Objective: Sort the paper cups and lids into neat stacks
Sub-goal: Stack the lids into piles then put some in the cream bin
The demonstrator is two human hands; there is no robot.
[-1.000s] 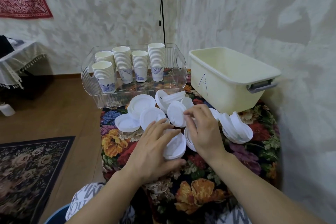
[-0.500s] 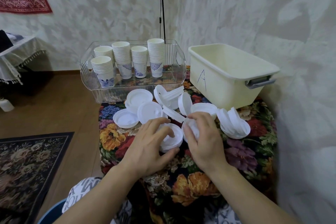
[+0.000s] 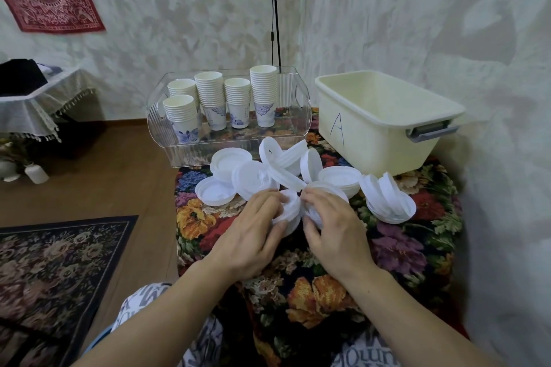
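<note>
Several white plastic lids [image 3: 247,177] lie scattered on the floral tablecloth [image 3: 396,247]. My left hand [image 3: 253,232] grips a small stack of lids [image 3: 290,211] near the table's middle. My right hand [image 3: 334,226] holds another lid [image 3: 313,213] pressed against that stack's right side. A leaning pile of lids [image 3: 387,199] rests at the right. Several stacks of paper cups [image 3: 264,92] stand in a clear plastic tray [image 3: 208,152] at the back.
A cream bin marked "A" [image 3: 375,128] stands at the back right against the wall. A black cord [image 3: 275,9] hangs behind the tray. Wooden floor and a dark patterned rug [image 3: 53,262] lie to the left of the table.
Both hands drew closer together. My right hand brought a lid up against the stack in my left hand. The camera dipped slightly.
</note>
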